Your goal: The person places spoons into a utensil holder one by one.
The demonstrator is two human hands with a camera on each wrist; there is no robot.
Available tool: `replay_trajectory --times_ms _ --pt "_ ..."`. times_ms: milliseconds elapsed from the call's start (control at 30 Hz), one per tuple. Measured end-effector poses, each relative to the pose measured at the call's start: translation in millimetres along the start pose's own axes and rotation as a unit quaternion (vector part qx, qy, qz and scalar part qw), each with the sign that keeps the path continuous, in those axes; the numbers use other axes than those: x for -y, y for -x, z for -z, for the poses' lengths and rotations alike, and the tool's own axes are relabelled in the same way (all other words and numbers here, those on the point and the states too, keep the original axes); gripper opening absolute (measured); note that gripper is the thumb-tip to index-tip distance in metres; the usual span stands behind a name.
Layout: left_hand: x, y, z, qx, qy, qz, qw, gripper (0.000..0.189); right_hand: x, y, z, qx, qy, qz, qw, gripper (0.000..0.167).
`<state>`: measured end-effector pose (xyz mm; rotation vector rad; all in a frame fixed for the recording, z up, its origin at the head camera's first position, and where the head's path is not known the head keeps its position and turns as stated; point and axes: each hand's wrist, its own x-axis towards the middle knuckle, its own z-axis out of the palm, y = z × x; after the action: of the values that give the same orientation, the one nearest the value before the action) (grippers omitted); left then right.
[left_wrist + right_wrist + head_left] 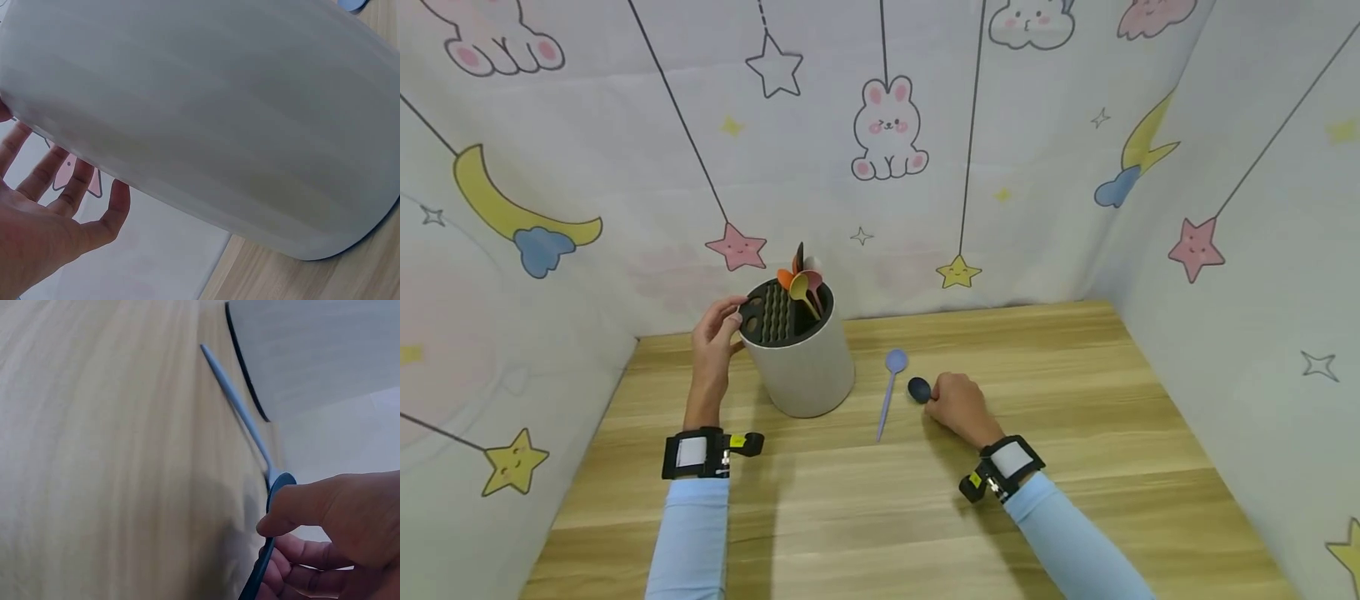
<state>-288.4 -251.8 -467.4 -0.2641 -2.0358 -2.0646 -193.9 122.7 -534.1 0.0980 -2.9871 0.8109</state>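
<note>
A white round knife block (808, 375) with a dark slotted top stands on the wooden table. My left hand (713, 337) holds its upper left rim; in the left wrist view the spread, bent fingers (75, 184) touch its pale wall. Several small spoons (800, 287), among them yellow, pink and orange, stand in the top's right compartment. My right hand (958, 404) pinches a dark blue spoon (919, 390) by the handle, low over the table, its bowl pointing left. A lilac spoon (891, 387) lies between block and right hand, bowl toward the back wall.
The wooden table (850, 517) runs up to a white printed cloth (820, 175) at the back, with more cloth at both sides. Black camera straps (700, 452) sit on both wrists, over light blue sleeves.
</note>
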Motion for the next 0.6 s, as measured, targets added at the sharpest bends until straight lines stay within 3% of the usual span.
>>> replay_trajectory --times_ms 267,600 --pt "1.2 2.9 0.0 -0.002 -0.015 0.008 0.9999 0.038 3.7 -9.7 20.4 -0.053 -0.052 -0.005 0.9972 0.008" --pt "-0.4 3.7 -1.0 0.002 -0.013 0.006 0.9999 0.039 25.3 -23.5 52.6 -0.111 -0.111 0.018 0.9875 0.004"
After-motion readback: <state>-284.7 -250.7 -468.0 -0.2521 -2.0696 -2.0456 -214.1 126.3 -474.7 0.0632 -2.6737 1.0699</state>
